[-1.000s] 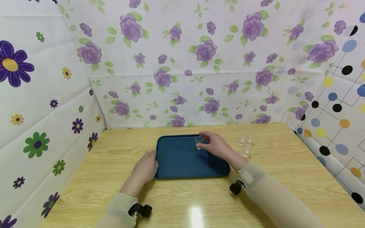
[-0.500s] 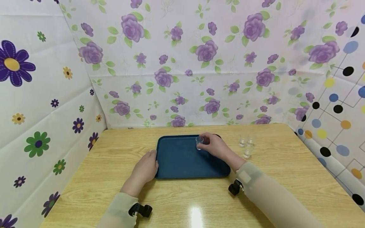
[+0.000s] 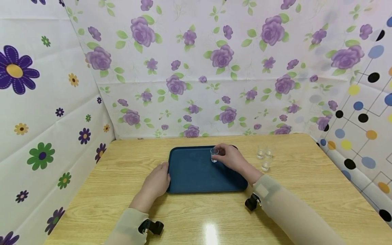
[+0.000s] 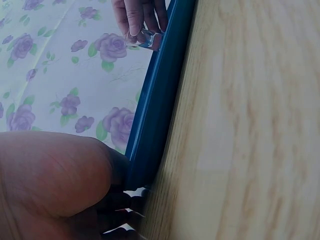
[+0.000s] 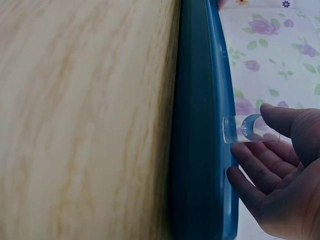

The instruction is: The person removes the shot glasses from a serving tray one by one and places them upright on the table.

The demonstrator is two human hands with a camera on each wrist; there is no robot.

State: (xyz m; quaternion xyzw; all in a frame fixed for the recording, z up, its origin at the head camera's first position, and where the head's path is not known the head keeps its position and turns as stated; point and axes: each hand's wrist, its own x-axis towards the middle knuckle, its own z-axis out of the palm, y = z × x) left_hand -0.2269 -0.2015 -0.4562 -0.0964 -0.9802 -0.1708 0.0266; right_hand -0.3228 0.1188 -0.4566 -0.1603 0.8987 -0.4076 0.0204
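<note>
A dark blue rectangular tray (image 3: 191,175) lies on the wooden table. My left hand (image 3: 155,181) grips its left rim; in the left wrist view the tray edge (image 4: 160,100) runs upward from that hand, whose fingers are in deep shadow. Toward the tray's back right, my right hand (image 3: 234,159) pinches a small clear shot glass (image 3: 214,156) between thumb and fingers. The right wrist view shows the thumb at the upper part of the shot glass (image 5: 237,130), its base right at the tray, and the lower fingers spread near the tray's rim.
Three more clear shot glasses (image 3: 265,165) stand grouped on the table (image 3: 294,190), right of the tray. A flowered cloth (image 3: 196,95) hangs behind the table, with patterned cloths at the left and right sides.
</note>
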